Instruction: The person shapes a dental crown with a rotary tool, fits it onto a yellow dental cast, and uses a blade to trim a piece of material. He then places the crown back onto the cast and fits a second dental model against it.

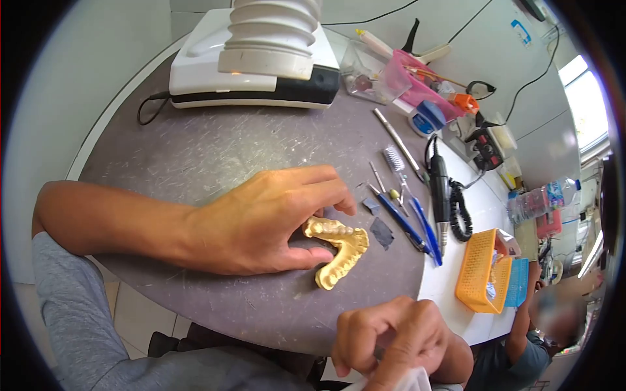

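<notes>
A yellowish horseshoe-shaped dental cast (351, 246) lies on the grey work table (163, 143), with a row of greyish teeth along its upper arm. My left hand (274, 218) rests beside it, curled round its left end. The thumb sits inside the arch and the index finger arches over the upper side; the other fingertips are partly hidden. Near the table's front edge my right hand (398, 335) is closed, its bent fingers against a white cloth (414, 380) at the bottom of the view. Part of its grip is hidden.
A black handpiece (439, 189) with coiled cord, blue-handled tools (404, 221) and a small brush (393, 158) lie right. Behind are a white machine (215, 58), ribbed hose (270, 32) and pink basket (417, 85). A yellow basket (475, 270) and another person (515, 365) are at right.
</notes>
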Tool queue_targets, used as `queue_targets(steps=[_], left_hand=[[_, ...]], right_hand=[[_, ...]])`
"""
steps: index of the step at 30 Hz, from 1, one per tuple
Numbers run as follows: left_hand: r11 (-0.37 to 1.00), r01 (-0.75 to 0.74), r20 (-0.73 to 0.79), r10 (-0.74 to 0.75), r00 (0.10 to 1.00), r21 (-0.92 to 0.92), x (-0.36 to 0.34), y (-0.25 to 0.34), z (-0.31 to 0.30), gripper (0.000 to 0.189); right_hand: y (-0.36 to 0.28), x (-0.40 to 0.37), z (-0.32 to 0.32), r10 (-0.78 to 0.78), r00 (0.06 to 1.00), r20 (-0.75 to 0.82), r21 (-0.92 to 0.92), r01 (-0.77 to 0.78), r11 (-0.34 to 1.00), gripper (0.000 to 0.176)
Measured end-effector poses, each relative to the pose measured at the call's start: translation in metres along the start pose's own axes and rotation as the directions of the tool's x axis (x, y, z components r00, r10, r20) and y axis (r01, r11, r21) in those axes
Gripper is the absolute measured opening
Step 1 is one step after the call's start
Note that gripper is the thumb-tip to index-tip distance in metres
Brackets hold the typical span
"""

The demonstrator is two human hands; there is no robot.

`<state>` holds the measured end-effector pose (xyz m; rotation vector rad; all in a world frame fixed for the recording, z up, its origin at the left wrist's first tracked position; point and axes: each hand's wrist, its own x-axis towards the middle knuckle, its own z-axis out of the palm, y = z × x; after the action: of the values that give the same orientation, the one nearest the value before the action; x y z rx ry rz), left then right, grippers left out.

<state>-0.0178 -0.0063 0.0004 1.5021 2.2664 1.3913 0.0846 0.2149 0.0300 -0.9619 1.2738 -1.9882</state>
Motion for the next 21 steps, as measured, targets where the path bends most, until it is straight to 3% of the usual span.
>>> queue_targets(steps=[1, 2, 3, 4, 6, 9, 14, 15, 16, 18, 19, 20, 21], left_hand=[[1.0, 0.022, 0.016, -0.022, 1.0, -0.003, 0.002, 0.002, 0.0, 0.048], [1.0, -0.016, 0.01, 0.016, 1.0, -0.01, 0.003, 0.002, 0.001, 0.048], [1.0, -0.006, 0.01, 0.006, 1.0, -0.004, 0.003, 0.002, 0.001, 0.049], [1.0, 0.012, 0.009, -0.012, 1.0, 0.008, 0.003, 0.004, 0.0, 0.05], [1.0, 0.006, -0.003, -0.006, 1.0, 0.017, 0.004, 0.005, -0.001, 0.05], [0.995, 0.002, -0.014, 0.0, 1.0, 0.099, 0.001, 0.004, 0.002, 0.052], [0.953, -0.104, -0.046, 0.122, 0.991, 0.286, -0.001, -0.003, 0.01, 0.055], [0.96, -0.092, -0.029, 0.104, 0.994, 0.266, -0.003, -0.004, 0.012, 0.055], [0.957, -0.091, -0.037, 0.105, 0.994, 0.276, -0.002, -0.005, 0.012, 0.054], [0.95, -0.089, -0.044, 0.107, 0.993, 0.298, -0.001, -0.006, 0.012, 0.054], [0.951, -0.096, -0.047, 0.115, 0.992, 0.295, -0.001, -0.005, 0.012, 0.053], [0.95, -0.104, -0.051, 0.124, 0.991, 0.294, 0.0, -0.004, 0.011, 0.053], [0.947, -0.106, -0.048, 0.126, 0.991, 0.304, 0.0, -0.003, 0.009, 0.053]], right_hand=[[-0.004, 0.002, 0.007, 0.065, 0.994, -0.092, -0.041, -0.069, 0.997, 0.031], [-0.001, 0.003, 0.009, 0.044, 0.993, -0.111, -0.038, -0.048, 0.998, 0.022], [0.002, -0.001, 0.01, 0.105, 0.988, -0.112, 0.057, -0.099, 0.993, 0.016], [0.007, -0.007, 0.011, 0.16, 0.982, -0.101, 0.157, -0.144, 0.977, 0.022], [0.01, -0.008, 0.011, 0.183, 0.982, -0.049, 0.202, -0.169, 0.965, 0.025], [0.008, -0.005, 0.016, 0.098, 0.988, -0.124, 0.298, -0.057, 0.953, 0.017], [0.008, -0.002, 0.02, -0.092, 0.974, -0.206, 0.292, 0.151, 0.944, 0.02], [0.0, 0.002, 0.013, -0.056, 0.992, -0.111, 0.183, 0.076, 0.98, 0.023], [0.002, 0.004, 0.013, -0.13, 0.981, -0.145, 0.077, 0.142, 0.987, 0.022], [-0.004, 0.006, 0.022, -0.145, 0.839, -0.525, -0.047, 0.141, 0.989, 0.018], [-0.012, 0.002, 0.014, -0.103, 0.774, -0.625, -0.238, -0.063, 0.969, 0.017], [-0.009, 0.0, 0.007, -0.233, 0.675, -0.7, -0.533, -0.277, 0.8, 0.023], [-0.008, -0.006, -0.005, -0.298, 0.708, -0.64, -0.719, -0.417, 0.555, 0.021]])
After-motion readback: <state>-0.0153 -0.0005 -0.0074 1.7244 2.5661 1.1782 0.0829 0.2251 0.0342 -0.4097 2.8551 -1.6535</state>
